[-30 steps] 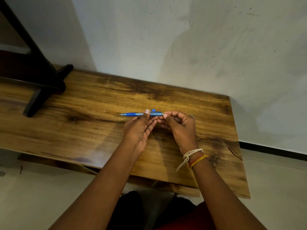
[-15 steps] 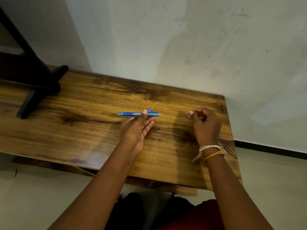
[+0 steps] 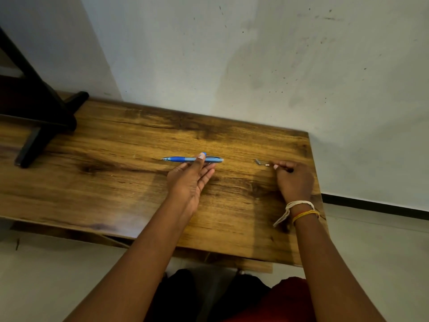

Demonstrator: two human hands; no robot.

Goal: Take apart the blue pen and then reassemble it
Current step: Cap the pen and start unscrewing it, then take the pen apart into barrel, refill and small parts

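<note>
The blue pen (image 3: pixel 178 158) lies level just above the wooden table (image 3: pixel 116 182), its tip pointing left. My left hand (image 3: pixel 191 180) pinches the pen's barrel between thumb and fingertips. A small grey part with a white end (image 3: pixel 261 162) rests on the table to the right of the pen. My right hand (image 3: pixel 293 177) sits just right of that part with its fingers curled; a narrow gap shows between the fingertips and the part. Whether anything stays inside the curled fingers is hidden.
A black stand with a foot (image 3: pixel 41 126) occupies the table's far left. A marked white wall (image 3: pixel 255 66) runs along the table's back edge. The table's right edge (image 3: pixel 315 182) is close to my right hand, with floor beyond.
My right hand pulled a small part off the pen's right end, carried it rightward and set it on the table. My left hand kept hold of the pen.
</note>
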